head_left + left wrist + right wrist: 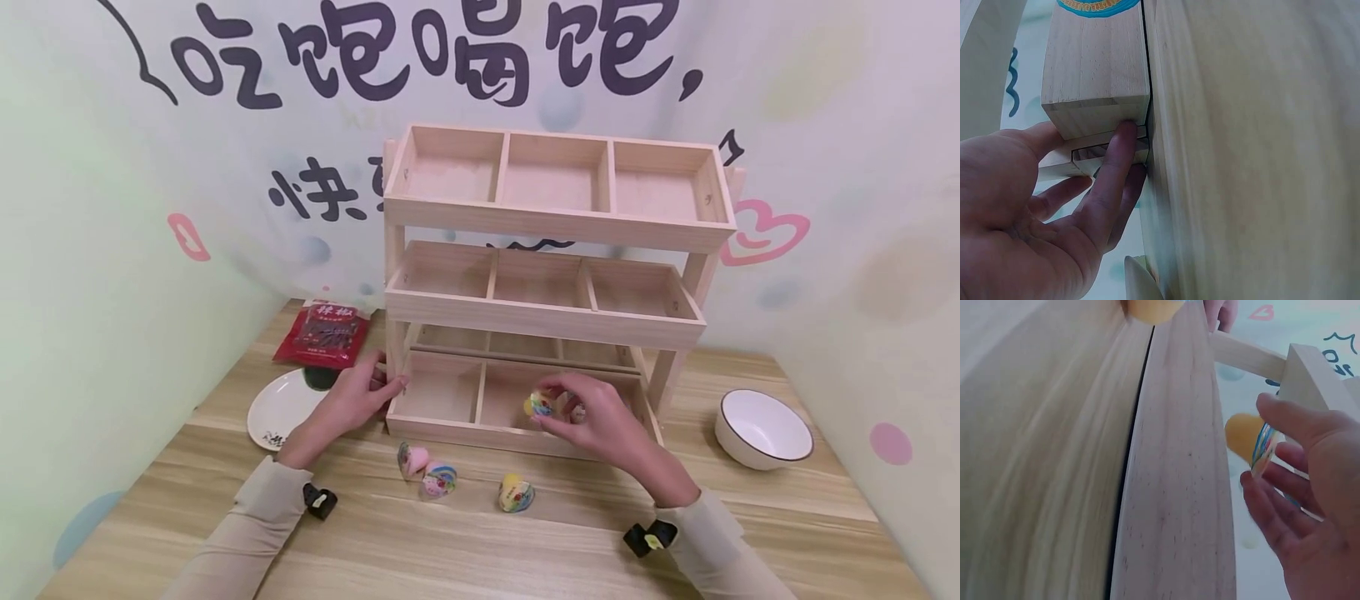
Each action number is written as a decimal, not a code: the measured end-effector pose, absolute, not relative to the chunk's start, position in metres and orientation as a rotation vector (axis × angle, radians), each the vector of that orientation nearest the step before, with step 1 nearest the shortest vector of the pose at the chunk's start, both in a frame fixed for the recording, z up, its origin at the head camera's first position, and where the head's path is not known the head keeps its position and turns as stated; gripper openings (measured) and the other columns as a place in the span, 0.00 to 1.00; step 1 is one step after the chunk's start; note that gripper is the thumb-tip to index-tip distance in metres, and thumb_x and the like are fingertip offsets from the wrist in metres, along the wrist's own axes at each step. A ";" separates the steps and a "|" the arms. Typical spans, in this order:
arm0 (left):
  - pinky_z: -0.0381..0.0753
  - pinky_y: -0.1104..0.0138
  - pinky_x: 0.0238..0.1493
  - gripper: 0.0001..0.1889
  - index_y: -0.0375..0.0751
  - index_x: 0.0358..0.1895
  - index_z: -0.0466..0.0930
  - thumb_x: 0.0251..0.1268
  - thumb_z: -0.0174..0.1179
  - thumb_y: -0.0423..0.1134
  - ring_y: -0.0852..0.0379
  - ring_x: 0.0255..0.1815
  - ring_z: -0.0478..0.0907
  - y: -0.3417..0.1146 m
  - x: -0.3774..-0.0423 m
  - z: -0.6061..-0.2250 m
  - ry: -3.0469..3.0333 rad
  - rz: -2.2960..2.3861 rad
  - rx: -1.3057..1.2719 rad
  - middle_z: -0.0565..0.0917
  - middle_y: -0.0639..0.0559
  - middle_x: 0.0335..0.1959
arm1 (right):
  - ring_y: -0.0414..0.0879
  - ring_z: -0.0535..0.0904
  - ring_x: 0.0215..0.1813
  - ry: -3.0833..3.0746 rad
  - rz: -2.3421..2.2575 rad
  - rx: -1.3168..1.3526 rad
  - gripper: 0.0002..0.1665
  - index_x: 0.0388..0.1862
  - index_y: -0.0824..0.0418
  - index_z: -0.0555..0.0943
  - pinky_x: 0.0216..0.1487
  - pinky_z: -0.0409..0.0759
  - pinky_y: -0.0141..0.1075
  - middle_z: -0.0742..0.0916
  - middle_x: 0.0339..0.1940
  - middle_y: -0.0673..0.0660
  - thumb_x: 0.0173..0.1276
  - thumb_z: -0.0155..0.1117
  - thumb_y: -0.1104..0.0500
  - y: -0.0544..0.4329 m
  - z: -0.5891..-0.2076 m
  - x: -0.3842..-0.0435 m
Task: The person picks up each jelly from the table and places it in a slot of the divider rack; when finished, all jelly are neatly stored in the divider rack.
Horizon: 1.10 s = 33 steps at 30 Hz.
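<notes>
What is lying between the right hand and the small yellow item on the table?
Between the right hand and the small yellow item, the head view shows the bottom tray's front board and a bare strip of table.

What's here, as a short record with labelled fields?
Furniture: pale three-tier wooden rack with divided trays
Left grip: touching the rack's lower left corner
Right grip: pinching a small yellow rounded cup with colourful printed lid
On the wood-grain table: three similar cups
Left of rack: round white plate, shiny red plastic packet
Right of rack: round white bowl, dark rim
</notes>
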State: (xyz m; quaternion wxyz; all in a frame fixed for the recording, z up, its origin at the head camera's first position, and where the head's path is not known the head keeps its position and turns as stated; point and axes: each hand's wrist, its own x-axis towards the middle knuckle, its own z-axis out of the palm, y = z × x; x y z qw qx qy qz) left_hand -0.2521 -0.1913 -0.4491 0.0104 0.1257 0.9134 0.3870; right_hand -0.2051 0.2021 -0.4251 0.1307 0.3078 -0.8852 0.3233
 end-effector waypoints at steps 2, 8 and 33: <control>0.93 0.52 0.52 0.24 0.34 0.68 0.68 0.83 0.63 0.45 0.45 0.49 0.89 -0.192 -0.252 -0.449 2.847 1.212 0.391 0.88 0.34 0.54 | 0.41 0.87 0.40 -2.598 0.889 0.870 0.23 0.56 0.56 0.88 0.39 0.90 0.40 0.92 0.45 0.51 0.65 0.85 0.53 0.201 -0.427 -0.209; 0.93 0.53 0.50 0.24 0.34 0.68 0.68 0.83 0.63 0.45 0.45 0.49 0.89 -0.193 -0.252 -0.451 2.845 1.219 0.395 0.88 0.34 0.54 | 0.40 0.87 0.46 -2.681 0.764 0.809 0.21 0.56 0.54 0.89 0.45 0.88 0.39 0.93 0.50 0.50 0.68 0.83 0.50 0.199 -0.433 -0.216; 0.92 0.51 0.53 0.24 0.34 0.67 0.68 0.83 0.62 0.46 0.44 0.50 0.90 -0.193 -0.254 -0.452 2.851 1.210 0.400 0.88 0.33 0.55 | 0.58 0.79 0.66 -2.737 0.554 0.650 0.18 0.48 0.46 0.92 0.65 0.70 0.69 0.94 0.49 0.47 0.62 0.86 0.45 0.199 -0.444 -0.224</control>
